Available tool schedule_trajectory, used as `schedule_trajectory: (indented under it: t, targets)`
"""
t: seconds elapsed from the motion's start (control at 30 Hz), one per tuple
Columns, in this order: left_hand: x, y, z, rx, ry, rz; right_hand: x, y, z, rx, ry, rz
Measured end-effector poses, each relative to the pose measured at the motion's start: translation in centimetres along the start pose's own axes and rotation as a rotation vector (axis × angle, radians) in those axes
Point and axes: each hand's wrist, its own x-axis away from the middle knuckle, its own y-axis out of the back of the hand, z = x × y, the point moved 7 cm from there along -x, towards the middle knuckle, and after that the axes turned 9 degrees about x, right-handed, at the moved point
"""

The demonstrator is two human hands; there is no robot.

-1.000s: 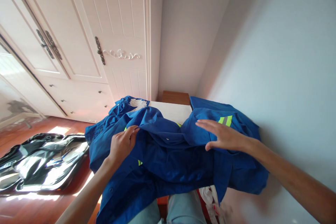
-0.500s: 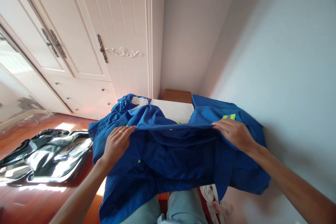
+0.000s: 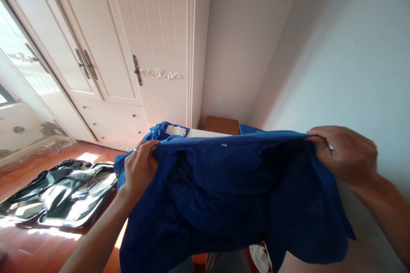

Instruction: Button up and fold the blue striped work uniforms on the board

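A blue work jacket [image 3: 221, 175] is stretched between my two hands, its inner side facing me and its lower part hanging over my legs. My left hand [image 3: 141, 166] pinches the upper edge on the left. On the right, my right hand [image 3: 347, 153] grips the same edge between thumb and fingers. A small white tag [image 3: 224, 145] shows near the middle of that edge. Behind the jacket, more blue cloth [image 3: 156, 130] lies beside a piece of white lace [image 3: 177, 130]. The jacket's outer side is hidden from me.
An open black suitcase [image 3: 60, 192] with things inside lies on the wooden floor [image 3: 57, 245] at left. A white wardrobe [image 3: 163, 30] stands ahead, a pale wall [image 3: 346, 51] at right. A brown wooden piece [image 3: 222, 125] sits behind the jacket. White cloth [image 3: 260, 258] lies below.
The jacket's edge has been raised and pulled wider. My right hand has moved right and up, and my left hand slightly up. The yellow reflective patches are now out of sight.
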Motion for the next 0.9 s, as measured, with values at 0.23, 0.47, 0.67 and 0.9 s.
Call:
schedule_trajectory:
  t: [0.23, 0.47, 0.67, 0.9]
  targets:
    - [-13.2, -2.1, 0.3, -0.183, -0.204, 0.13, -7.7, -4.1, -7.9, 0.064, -0.284, 0.191]
    - [-25.6, -14.2, 3.2, -0.34, -0.104, 0.374, -12.1, -15.6, -13.8, 0.183, -0.424, 0.47]
    - [-25.2, -23.4, 7.7, -0.299, 0.107, 0.526, -11.2, -26.3, -13.7, 0.139, -0.428, 0.644]
    - [-10.2, -28.4, 15.7, -0.176, 0.537, 0.718, -1.3, -34.5, -5.6, -0.212, -0.31, 0.775]
